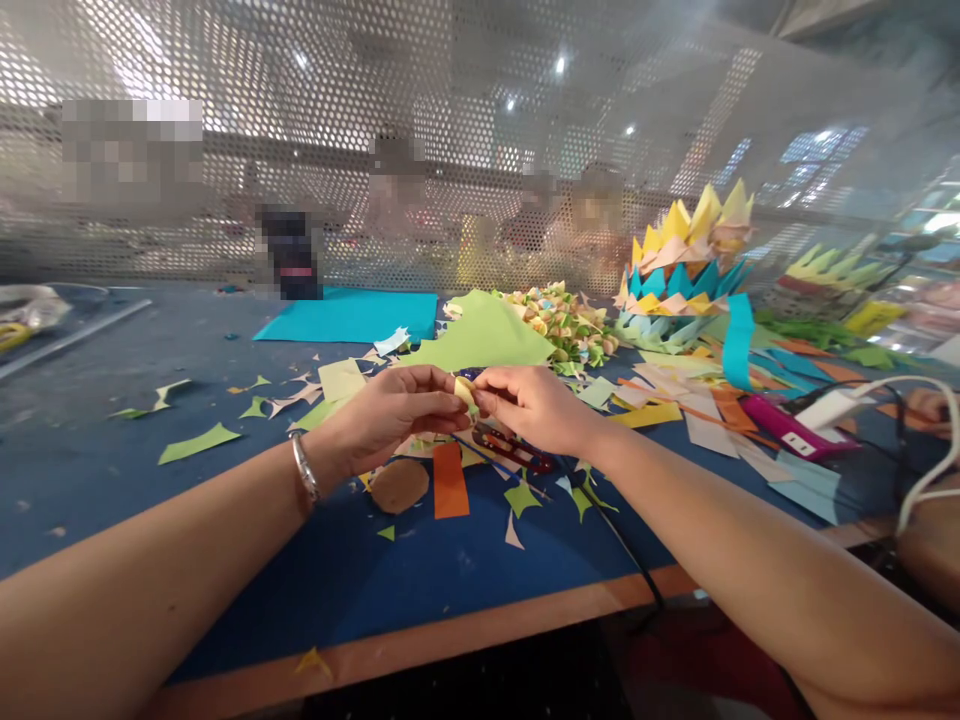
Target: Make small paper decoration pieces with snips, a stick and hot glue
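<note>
Between my two hands, above the table's middle, is a small pale yellow paper piece point(464, 390). My left hand point(405, 410) pinches it from the left, a silver bracelet on the wrist. From the right, the fingers of my right hand point(529, 402) close on its other side. Under and in front of the hands are a round brown disc point(400, 486), an orange paper strip point(451, 482) and a dark red tool point(517, 452), partly hidden. Just behind them lies a large light green sheet point(484, 335).
Behind the green sheet is a heap of small folded paper pieces point(570, 320). A tiered paper crown point(686, 275) stands at the back right. A magenta power strip point(796, 430) with cables lies right. A blue sheet point(352, 315) lies before the perforated screen point(450, 100).
</note>
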Available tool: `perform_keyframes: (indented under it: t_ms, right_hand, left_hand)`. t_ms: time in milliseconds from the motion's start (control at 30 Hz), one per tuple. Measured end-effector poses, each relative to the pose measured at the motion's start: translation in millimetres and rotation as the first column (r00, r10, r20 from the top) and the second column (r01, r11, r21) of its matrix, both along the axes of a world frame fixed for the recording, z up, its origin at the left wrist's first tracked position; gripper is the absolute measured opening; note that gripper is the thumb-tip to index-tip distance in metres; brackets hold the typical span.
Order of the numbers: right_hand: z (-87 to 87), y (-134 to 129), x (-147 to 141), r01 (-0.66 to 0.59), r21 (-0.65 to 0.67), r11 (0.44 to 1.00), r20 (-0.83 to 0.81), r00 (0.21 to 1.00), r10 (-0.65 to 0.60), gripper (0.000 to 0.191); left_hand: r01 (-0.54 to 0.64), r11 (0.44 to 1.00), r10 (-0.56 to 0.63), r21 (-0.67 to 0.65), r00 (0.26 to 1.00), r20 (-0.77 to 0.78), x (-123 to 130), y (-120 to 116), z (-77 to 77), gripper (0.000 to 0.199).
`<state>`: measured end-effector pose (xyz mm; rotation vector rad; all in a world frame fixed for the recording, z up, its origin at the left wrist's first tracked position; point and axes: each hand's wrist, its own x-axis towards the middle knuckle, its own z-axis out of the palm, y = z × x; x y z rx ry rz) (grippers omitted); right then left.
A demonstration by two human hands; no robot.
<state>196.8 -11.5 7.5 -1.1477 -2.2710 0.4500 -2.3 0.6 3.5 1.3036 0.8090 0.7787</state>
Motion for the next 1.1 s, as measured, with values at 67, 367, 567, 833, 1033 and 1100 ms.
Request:
perform_keyframes:
  t_ms: [67, 367, 567, 833, 1033, 1100]
  right_hand:
    - [0.2, -0.1, 0.0, 0.004, -0.001, 1.0, 0.001, 1.0, -0.004, 0.021]
    - [1.2, -0.5, 1.1, 0.002, -0.002, 1.0, 0.005, 1.0, -0.002, 0.023]
    - [2.7, -0.9, 1.0, -0.02, -0.003, 1.0, -0.008, 1.0, 0.02, 0.024]
    - [2.7, 0.1, 1.4, -0.036, 0.018, 0.999, -0.01, 0.999, 0.036, 0.022]
    - [4.7, -1.2, 1.4, -0.058, -0.037, 0.998, -0.023, 0.998, 0.057, 0.023]
    - [5.7, -1.9, 1.4, -0.061, -0.053, 0.997, -0.039, 0.998, 0.059, 0.025]
  left_hand:
    - [-0.007, 1.0, 0.007, -0.007, 1.0, 0.0, -0.4, 0.8, -0.6, 0.008]
    - [-0.022, 1.0, 0.022, 0.017, 0.999, -0.025, -0.7, 0.9, -1.1, 0.01]
    - [-0.037, 0.999, 0.037, 0.002, 0.999, 0.039, -0.7, 2.3, -1.3, 0.01]
    - [-0.056, 0.995, 0.06, 0.078, 0.997, -0.05, -1.4, 1.3, -3.5, 0.016]
    - [-0.051, 0.976, 0.085, 0.213, 0.984, -0.156, 1.5, -1.0, 0.3, 0.014]
    - [-0.051, 0.957, 0.11, 0.287, 0.975, -0.195, 2.6, -1.5, 1.7, 0.015]
